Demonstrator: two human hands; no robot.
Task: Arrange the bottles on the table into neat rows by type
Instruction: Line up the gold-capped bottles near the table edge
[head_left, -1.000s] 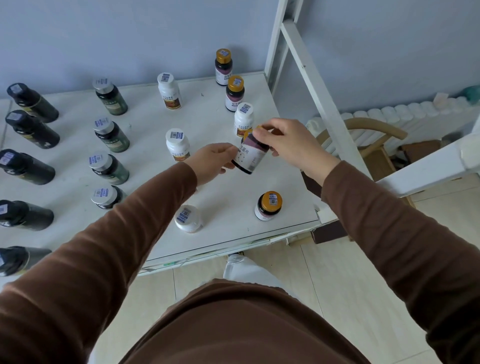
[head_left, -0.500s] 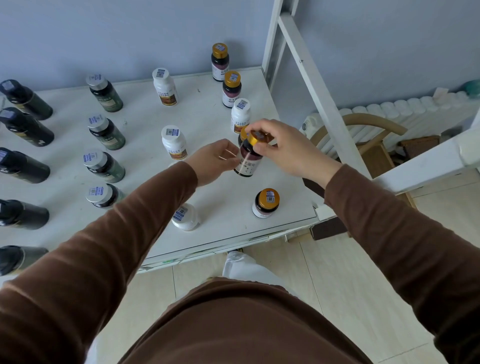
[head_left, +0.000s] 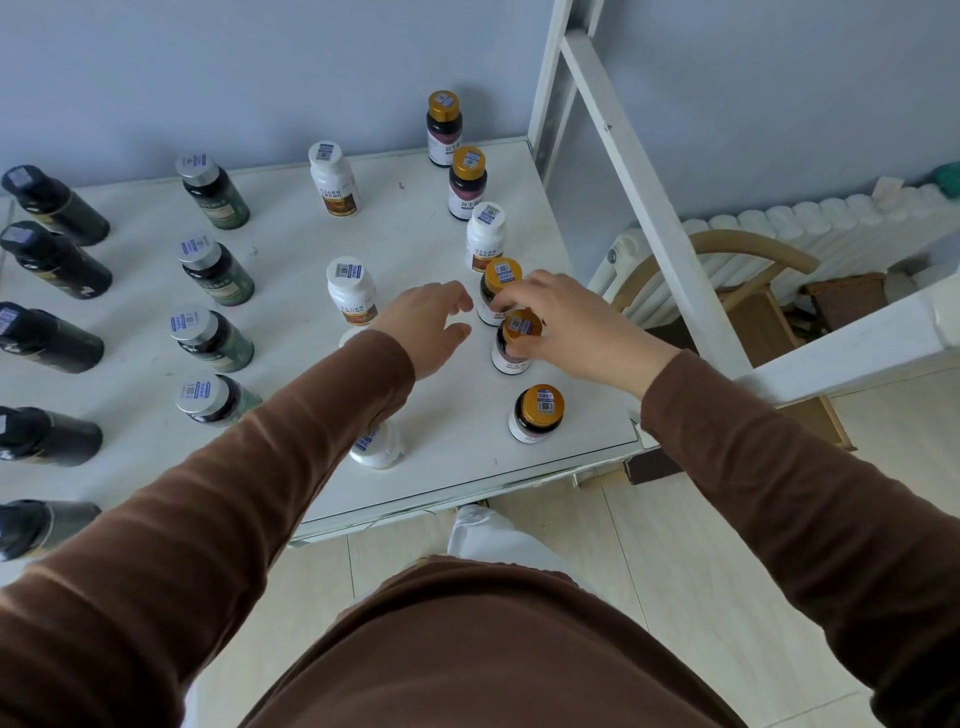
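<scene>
A grey-blue wall (head_left: 260, 78) backs the white table (head_left: 291, 410), a radiator (head_left: 810, 228) to its right. Standing from left: five black bottles, four green, four white, five gold-capped. The right hand (head_left: 558, 325) grips one gold-capped bottle (head_left: 514, 343) near the right edge; the left hand (head_left: 426, 325) hovers open.

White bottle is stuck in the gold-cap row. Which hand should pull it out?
Left. The left hand hovers open and empty near the white bottle; the right hand is on a gold-cap bottle.
</scene>
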